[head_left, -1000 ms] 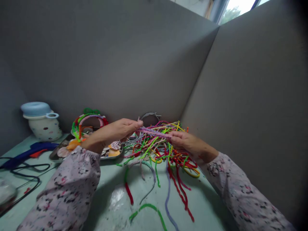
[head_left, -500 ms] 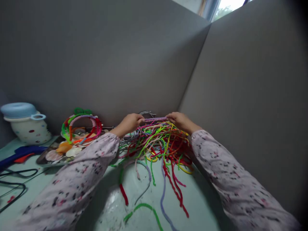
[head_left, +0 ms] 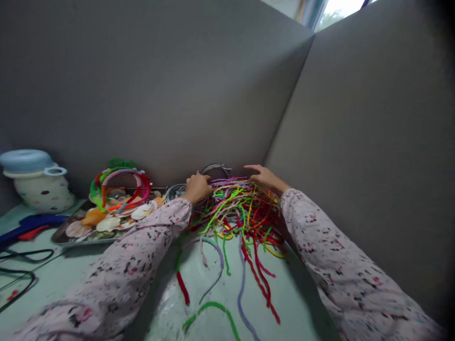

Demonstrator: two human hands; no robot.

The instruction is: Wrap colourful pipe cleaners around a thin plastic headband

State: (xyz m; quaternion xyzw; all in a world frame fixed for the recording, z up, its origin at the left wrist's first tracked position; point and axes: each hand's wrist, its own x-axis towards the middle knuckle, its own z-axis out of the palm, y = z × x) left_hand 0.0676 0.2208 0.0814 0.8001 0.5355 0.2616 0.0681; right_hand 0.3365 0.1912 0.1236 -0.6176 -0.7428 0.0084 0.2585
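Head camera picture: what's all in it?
Container: one, white, blue lid, left
Tool: one, blue and red, near container
Cord: count unclear, dark, lower left
Tray: one, silvery, centre-left
Shells: many, mostly white, in tray
Fuzzy rings: several, multicoloured, over tray
Fuzzy stems: many, multicoloured, centre pile and front
Wire coils: at least two, grey, beside pile
Table: one, pale green, underneath
Panels: at least two, grey, behind, right
Window: one, bright, top right
Left hand: one, bare, pile's left edge
Right hand: one, bare, pile's back right
Sleeves: two, pink floral, both arms

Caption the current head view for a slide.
Left hand and right hand at a tangled heap of colorful fuzzy stems, a tray of seashells to the left.
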